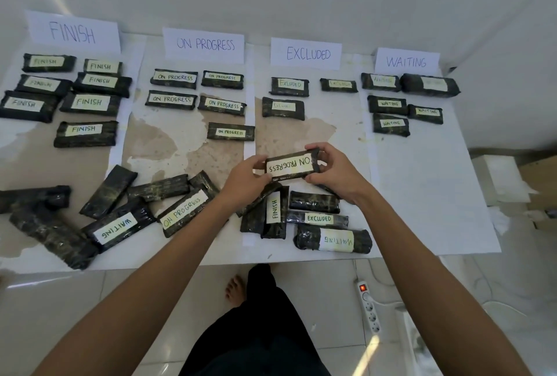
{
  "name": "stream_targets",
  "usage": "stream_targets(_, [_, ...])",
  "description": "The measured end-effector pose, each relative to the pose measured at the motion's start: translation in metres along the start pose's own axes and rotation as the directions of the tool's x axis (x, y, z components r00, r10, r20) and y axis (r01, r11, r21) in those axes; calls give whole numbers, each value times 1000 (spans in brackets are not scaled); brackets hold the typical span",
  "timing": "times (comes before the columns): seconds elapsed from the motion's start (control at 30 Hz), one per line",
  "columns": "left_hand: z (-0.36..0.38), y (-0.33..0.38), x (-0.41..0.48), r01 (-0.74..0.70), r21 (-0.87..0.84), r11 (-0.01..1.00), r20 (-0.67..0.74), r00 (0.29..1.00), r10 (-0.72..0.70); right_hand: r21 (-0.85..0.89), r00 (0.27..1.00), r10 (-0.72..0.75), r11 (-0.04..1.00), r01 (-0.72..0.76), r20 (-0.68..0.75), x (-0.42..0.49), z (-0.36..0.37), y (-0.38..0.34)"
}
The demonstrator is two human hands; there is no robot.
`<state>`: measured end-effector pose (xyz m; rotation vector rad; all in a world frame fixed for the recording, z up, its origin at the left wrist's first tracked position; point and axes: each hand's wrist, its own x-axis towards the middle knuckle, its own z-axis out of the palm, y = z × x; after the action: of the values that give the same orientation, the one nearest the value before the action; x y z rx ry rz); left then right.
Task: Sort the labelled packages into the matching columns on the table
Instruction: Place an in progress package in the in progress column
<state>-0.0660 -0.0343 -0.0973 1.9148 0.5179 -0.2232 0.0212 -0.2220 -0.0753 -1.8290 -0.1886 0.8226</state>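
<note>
One package (291, 168) held at its short ends by left hand (247, 182) and right hand (334, 173), fingers (315, 147) clamped on it, label up, likely for reading. Hangs over the tabletop (422, 194), nearer and right of the ON PROGRESS sign (205, 44), whose column it matches.

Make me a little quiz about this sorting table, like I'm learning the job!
1. Which label is on the package that the left hand and right hand hold? A) FINISH B) ON PROGRESS C) WAITING
2. True or false: the FINISH sign stands furthest right on the table.
3. Fill in: under the EXCLUDED sign lie ___ sorted packages.
Key: 1 B; 2 false; 3 three.
</note>
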Motion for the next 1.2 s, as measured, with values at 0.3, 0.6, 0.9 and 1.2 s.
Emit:
stream_targets(0.3, [-9,17,-4,260,-654,710,52,952,-301,-133,999,40,990,-42,-22,-21,18,-1])
stream_targets(0.6, [-42,31,-18,188,-482,856,-33,972,-232,-106,998,58,993,-57,7,-16,61,-38])
stream_targets(0.9, [-63,2,-3,-79,411,908,-94,987,128,316,976,217,928,-197,-28,34,121,-47])
stream_targets(1.2, [-131,-47,62,1,660,751,-125,986,109,-363,999,11,931,-25,-41,97,118,-43])
